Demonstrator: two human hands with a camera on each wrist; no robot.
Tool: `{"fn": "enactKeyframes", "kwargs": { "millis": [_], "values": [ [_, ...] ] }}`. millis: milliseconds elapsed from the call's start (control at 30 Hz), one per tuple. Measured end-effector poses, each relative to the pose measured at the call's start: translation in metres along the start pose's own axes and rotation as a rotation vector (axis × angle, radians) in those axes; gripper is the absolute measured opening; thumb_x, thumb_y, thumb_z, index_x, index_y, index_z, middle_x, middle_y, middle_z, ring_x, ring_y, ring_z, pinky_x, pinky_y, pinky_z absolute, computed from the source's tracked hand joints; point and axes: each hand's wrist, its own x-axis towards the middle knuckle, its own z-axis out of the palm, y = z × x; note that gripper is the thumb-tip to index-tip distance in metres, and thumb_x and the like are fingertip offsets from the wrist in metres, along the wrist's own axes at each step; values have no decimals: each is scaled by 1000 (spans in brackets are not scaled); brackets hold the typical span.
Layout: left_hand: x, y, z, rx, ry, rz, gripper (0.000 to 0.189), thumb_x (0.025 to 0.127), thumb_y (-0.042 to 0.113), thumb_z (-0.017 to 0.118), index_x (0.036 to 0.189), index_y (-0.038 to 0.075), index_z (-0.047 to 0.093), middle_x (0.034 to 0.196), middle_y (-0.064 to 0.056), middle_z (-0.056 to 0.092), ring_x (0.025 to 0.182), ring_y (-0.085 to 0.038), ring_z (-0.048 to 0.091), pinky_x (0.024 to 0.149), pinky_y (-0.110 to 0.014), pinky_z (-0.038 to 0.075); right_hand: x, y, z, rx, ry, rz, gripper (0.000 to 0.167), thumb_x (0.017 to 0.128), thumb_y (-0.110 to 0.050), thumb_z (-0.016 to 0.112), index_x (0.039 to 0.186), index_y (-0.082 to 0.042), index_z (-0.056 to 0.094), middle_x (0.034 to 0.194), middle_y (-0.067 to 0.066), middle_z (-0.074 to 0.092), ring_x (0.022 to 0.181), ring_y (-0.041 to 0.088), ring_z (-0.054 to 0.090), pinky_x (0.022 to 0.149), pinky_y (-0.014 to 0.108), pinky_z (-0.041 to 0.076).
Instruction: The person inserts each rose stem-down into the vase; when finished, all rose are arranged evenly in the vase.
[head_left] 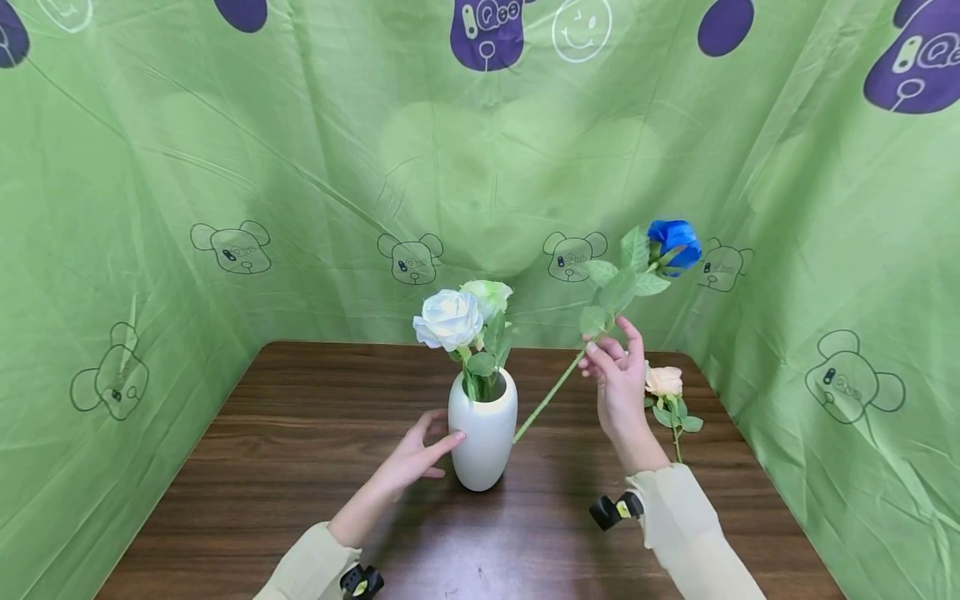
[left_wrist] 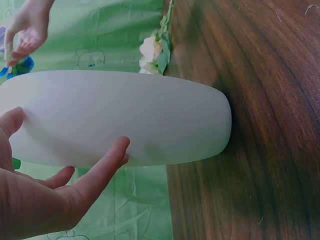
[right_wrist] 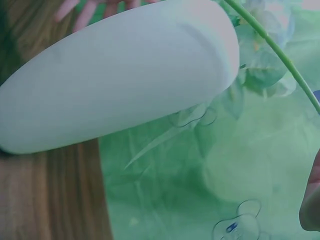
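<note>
- "Qee" in white on the purple bear shape at top centre of the green curtain
- "Qe", cut off, on the upper-right purple shape
- 1 winking smiley sign on the curtain
- 6 outlined bear heads: lettering small, seemingly "Qee"

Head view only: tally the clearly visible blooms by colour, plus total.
Blue bloom: 1
White bloom: 1
Pale green bloom: 1
Peach bloom: 1
Total: 4, not counting any hidden ones.
</note>
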Motion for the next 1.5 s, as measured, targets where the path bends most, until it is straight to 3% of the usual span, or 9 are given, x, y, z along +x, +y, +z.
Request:
{"fn": "enactKeyframes", "kwargs": {
  "millis": [300, 467, 600, 867, 1133, 1300, 1500],
  "values": [
    [-1, 1, 0, -3, -6, 3, 63, 83, 35, 61, 129, 5, 33, 122, -23, 40, 101, -35, 48, 64, -42, 50, 19, -9, 24, 27, 28, -106, 54, 81, 10, 54, 125, -10, 31, 89, 14, 55, 58, 17, 55, 52, 21, 45],
    [0, -1, -1, 1, -10, 6, 62, 83, 35, 61, 129, 4, 33, 122, -23, 40, 102, -35, 47, 64, -42, 50, 25, -4, 35, -48, 18, -174, 54, 80, 14, 53, 124, -10, 32, 89, 16, 55, 58, 17, 55, 50, 22, 45],
    [1, -2, -1, 2, -11, 7, 61, 83, 35, 60, 129, 5, 33, 122, -22, 40, 102, -36, 47, 65, -43, 50, 25, 5, 41, -138, -36, -215, 55, 79, 15, 52, 125, -9, 33, 85, 10, 54, 57, 16, 54, 48, 22, 44],
    [-1, 0, -1, -3, -8, 11, 61, 83, 34, 61, 129, 4, 33, 123, -23, 39, 102, -36, 47, 65, -42, 50, 5, 19, 54, -382, -202, -248, 54, 77, 15, 53, 124, -1, 34, 88, 11, 56, 53, 10, 47, 46, 24, 45],
    [0, -2, -1, 1, -10, 10, 61, 84, 34, 60, 130, 4, 32, 124, -24, 38, 103, -37, 46, 65, -43, 50, -28, 25, 63, -652, -267, -309, 50, 75, 14, 56, 121, 5, 37, 84, 18, 59, 57, 15, 47, 46, 21, 36],
    [0, -1, 0, 0, -8, 9, 62, 83, 35, 60, 129, 4, 32, 123, -24, 39, 102, -37, 47, 65, -43, 50, -34, 44, 50, -763, -265, -298, 50, 75, 8, 58, 121, -4, 41, 85, 6, 61, 61, 13, 46, 45, 23, 35],
    [0, -1, 0, -1, -6, 5, 62, 83, 35, 61, 129, 5, 33, 123, -23, 39, 102, -36, 47, 65, -43, 50, -37, 57, 37, -771, -265, -270, 46, 78, 3, 57, 119, -15, 45, 90, 0, 62, 65, 12, 48, 45, 22, 36]
  ]
}}
